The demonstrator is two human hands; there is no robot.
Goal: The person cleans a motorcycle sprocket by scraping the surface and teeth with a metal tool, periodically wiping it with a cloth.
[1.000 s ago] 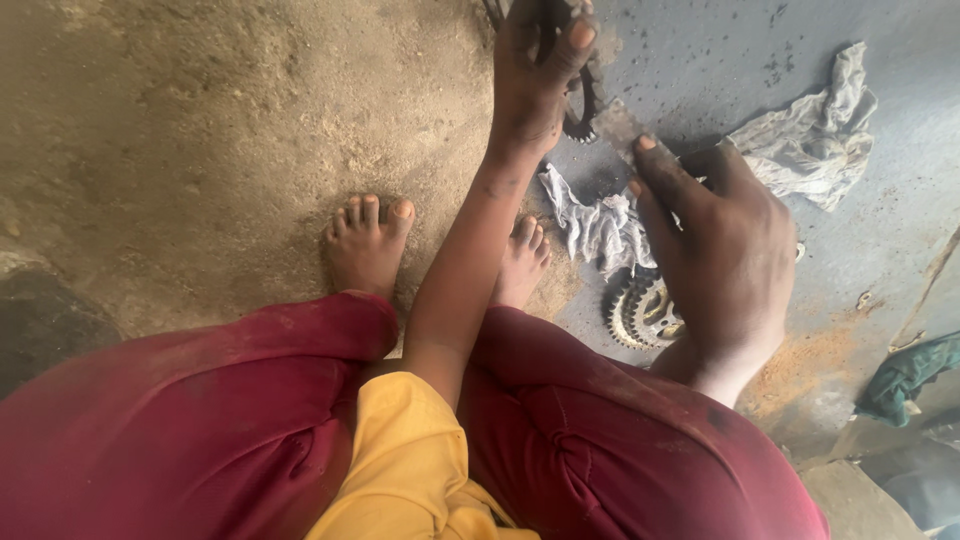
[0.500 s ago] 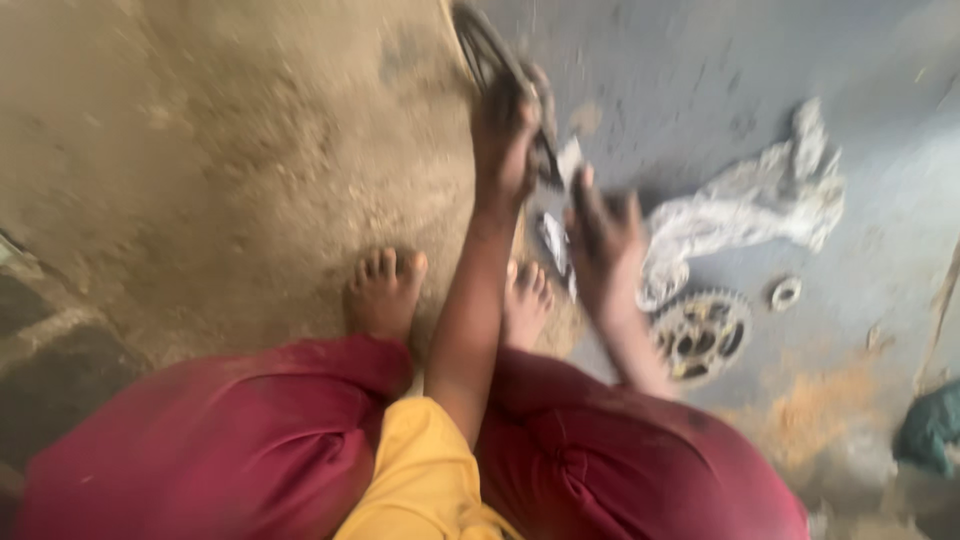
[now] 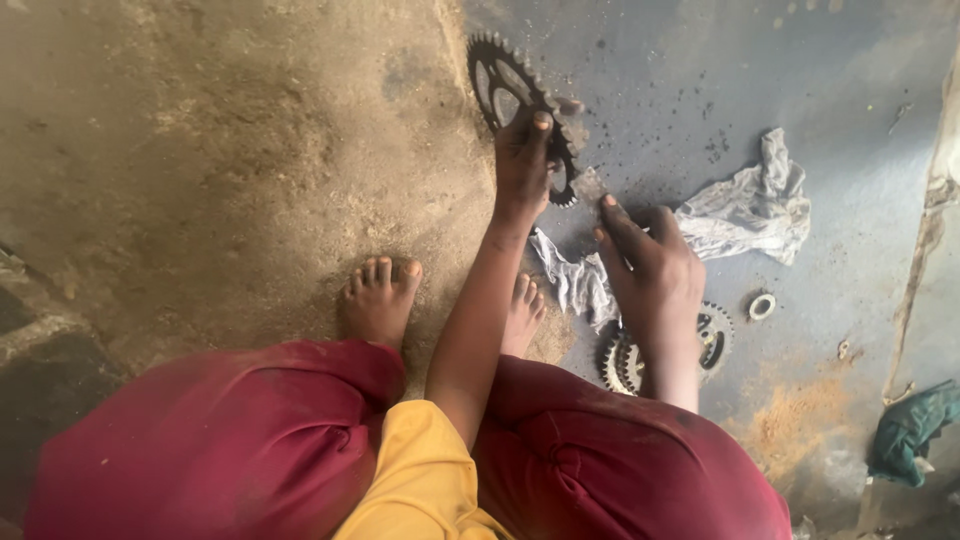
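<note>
My left hand [image 3: 523, 160] grips a large dark toothed sprocket [image 3: 503, 82] and holds it tilted on edge over the floor. My right hand [image 3: 650, 268] reaches down beside it, fingers together on a dirty white rag [image 3: 745, 205] that lies crumpled on the grey metal sheet [image 3: 700, 80]. Under my right wrist sits a smaller sprocket [image 3: 712, 338] flat on the sheet. My two bare feet [image 3: 378, 300] stand at the sheet's left edge, below dark red trousers.
A small metal ring [image 3: 762, 305] lies right of the smaller sprocket. A green cloth [image 3: 910, 430] sits at the far right. Sandy, rough concrete floor [image 3: 200, 150] spreads to the left, with rusty patches on the sheet near the right.
The view has shifted so the whole large sprocket now shows in my left hand. My right hand has moved down the rag toward the smaller sprocket.
</note>
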